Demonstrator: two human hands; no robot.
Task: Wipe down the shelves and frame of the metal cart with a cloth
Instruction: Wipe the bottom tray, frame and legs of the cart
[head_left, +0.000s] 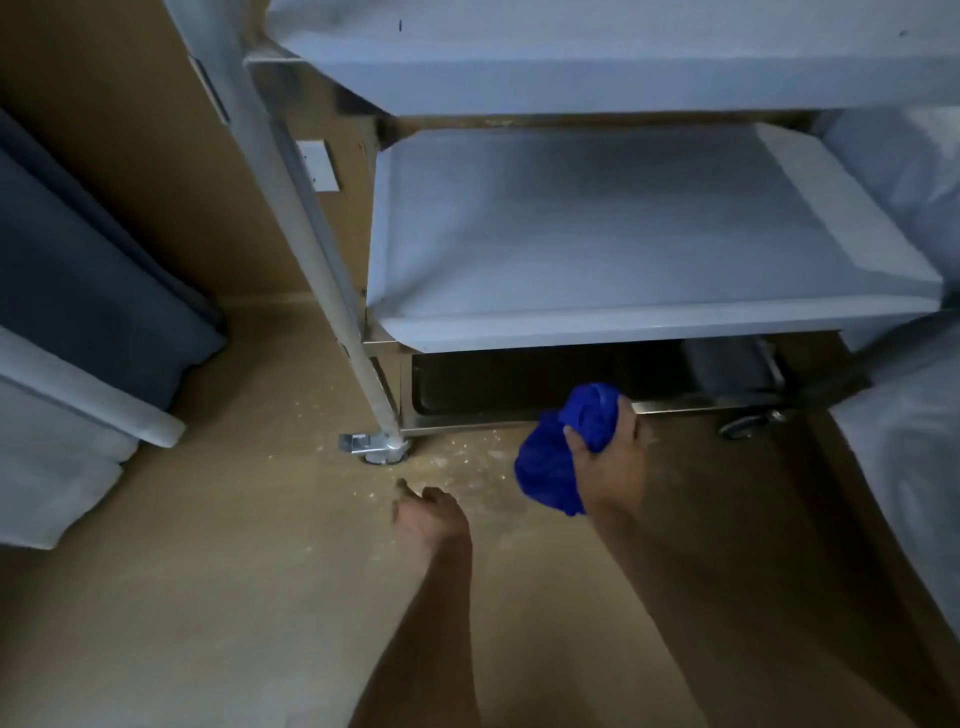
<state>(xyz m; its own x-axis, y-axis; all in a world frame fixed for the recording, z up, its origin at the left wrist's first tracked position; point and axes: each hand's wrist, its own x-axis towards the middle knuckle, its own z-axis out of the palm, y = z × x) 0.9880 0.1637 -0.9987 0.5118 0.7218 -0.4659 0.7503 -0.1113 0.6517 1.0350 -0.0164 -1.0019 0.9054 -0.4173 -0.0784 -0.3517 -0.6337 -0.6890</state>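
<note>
Two bare forearms reach forward and down from the bottom edge of the view. The left hand (428, 512) hangs just above the floor (234, 597) with its fingers loosely curled and nothing in its grasp; whether the fingertips touch the floor cannot be told. The right hand (605, 457) grips a bunched blue cloth (558, 462), the fingers curled round it and the cloth bulging out to the left of and above the hand.

The cloth sits against the low front rail (701, 404) of the metal cart (623, 322), below the lower shelf (623, 234). A second shelf (597, 78) lies above the lower one. Both shelves are pale grey trays with raised edges. A round upright post (311, 234) of the frame runs down the left side of the cart to a caster (382, 452) with a brake tab. A second caster (745, 423) shows under the rail at the right, in shadow.

Pale crumbs (467, 462) are scattered on the tan floor between the left caster and the two hands. Dark blue panels (78, 270) and a pale grey edge stand at the left side of the view. A pale grey surface (909, 441) fills the right edge.
</note>
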